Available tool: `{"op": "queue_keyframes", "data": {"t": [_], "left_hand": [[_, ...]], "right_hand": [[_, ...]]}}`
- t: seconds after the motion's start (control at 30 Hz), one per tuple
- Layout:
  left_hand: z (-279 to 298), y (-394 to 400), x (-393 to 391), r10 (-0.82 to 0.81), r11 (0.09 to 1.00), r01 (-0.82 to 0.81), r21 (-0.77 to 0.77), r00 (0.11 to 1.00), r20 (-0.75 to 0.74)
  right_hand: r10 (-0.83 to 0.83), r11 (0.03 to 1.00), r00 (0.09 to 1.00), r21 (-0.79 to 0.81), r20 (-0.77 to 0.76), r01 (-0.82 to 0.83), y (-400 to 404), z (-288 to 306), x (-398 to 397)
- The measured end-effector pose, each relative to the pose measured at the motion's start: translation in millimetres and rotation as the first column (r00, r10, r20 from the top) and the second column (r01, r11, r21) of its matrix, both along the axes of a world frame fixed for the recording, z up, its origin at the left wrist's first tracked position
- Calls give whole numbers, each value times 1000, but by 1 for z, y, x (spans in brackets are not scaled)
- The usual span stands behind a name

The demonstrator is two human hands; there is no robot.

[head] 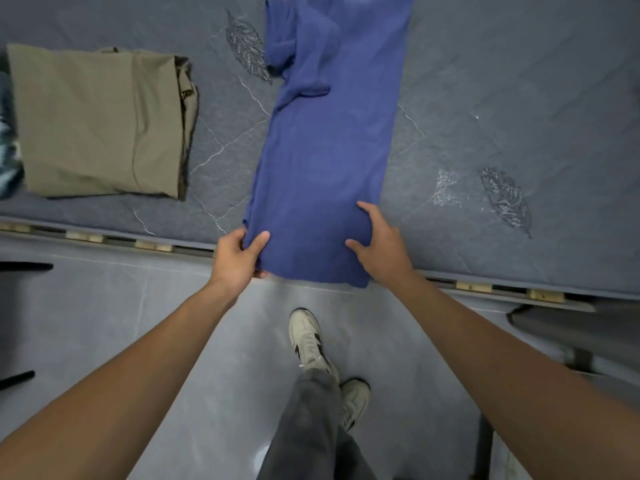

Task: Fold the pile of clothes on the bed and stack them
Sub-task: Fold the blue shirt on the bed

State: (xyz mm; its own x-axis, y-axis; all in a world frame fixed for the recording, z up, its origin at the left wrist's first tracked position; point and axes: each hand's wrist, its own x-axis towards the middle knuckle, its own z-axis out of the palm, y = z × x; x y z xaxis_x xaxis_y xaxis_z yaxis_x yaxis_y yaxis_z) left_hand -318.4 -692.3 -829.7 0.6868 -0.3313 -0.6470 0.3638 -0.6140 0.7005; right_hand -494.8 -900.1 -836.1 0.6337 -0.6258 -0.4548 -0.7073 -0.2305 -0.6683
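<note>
Two hands hold a blue garment (325,161) on the bed (502,98): left hand (239,258) pinches its near corner, right hand (381,244) presses flat, fingers spread.

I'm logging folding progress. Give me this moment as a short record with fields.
garment in work: blue shirt, folded into a long strip on the bed, near end over the bed edge
left hand: grip closed on the strip's near left corner
right hand: on the near right corner, thumb on top, closure unclear
already folded: olive garment, to the left
stage: lengthwise fold done, cross fold not yet done
</note>
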Motion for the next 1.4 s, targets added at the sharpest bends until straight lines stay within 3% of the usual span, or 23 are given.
{"op": "queue_keyframes", "data": {"t": [0.13, 0.2, 0.33, 0.5, 0.63, 0.87, 1.27, 1.33, 1.4], "left_hand": [[9, 9, 7, -168, 940, 124, 318, 979, 113], [23, 5, 16, -264, 895, 152, 420, 939, 222], [39, -30, 46, -318, 915, 190, 356, 882, 348], [22, -100, 107, -231, 971, 190, 144, 901, 367], [6, -156, 164, -224, 975, 206, 89, 885, 408], [-11, -239, 236, -47, 998, 54, -17, 961, 273], [-17, -274, 251, -39, 997, 51, -59, 980, 194], [-18, -271, 247, -48, 996, 63, -65, 976, 214], [-19, -267, 242, -70, 995, 85, -49, 963, 260]], "right_hand": [[55, 983, 979, -159, -194, -87, 5, 21, -11], [51, 962, 979, -252, -195, -100, 6, 35, -7], [96, 933, 991, -340, -91, -122, -14, 50, 31], [212, 887, 976, -409, -49, -213, -56, 39, 123], [260, 852, 964, -459, -48, -253, -93, 23, 203], [300, 809, 954, -522, -28, -270, -157, 24, 296], [596, 627, 765, -452, -246, -634, -238, 28, 429], [632, 562, 703, -431, -327, -706, -242, 26, 446], [653, 567, 679, -379, -335, -732, -243, 24, 456]]}}
